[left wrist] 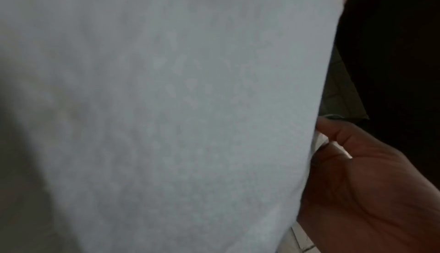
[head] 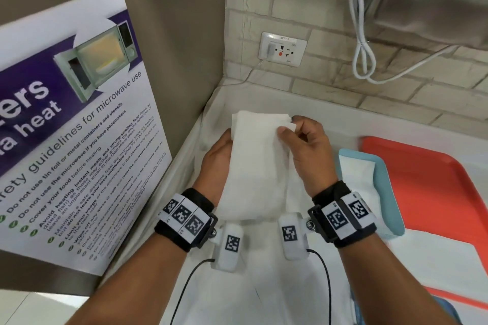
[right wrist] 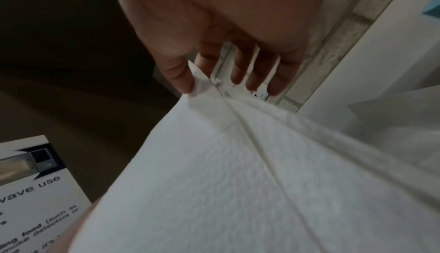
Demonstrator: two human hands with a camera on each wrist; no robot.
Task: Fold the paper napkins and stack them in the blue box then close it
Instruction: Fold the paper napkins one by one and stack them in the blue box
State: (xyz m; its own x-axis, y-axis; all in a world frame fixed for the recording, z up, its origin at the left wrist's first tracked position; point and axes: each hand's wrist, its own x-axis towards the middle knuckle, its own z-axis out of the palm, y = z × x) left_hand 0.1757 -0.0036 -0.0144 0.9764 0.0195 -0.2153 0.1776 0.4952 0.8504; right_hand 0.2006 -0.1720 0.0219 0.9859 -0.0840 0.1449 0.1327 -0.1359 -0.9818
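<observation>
While both hands lift it above the white table, a soft, faintly embossed paper napkin hangs as a long folded rectangle.

An orange tray with rounded corners lies at the right, and on it sits the light blue box, open, with a flat white napkin inside. The left hand is raised at the napkin's left edge, its grip grasping that edge with the fingers hidden behind the sheet. The right hand grasps the top right corner, pinched between thumb and forefinger, the other fingers loosely extended.
</observation>
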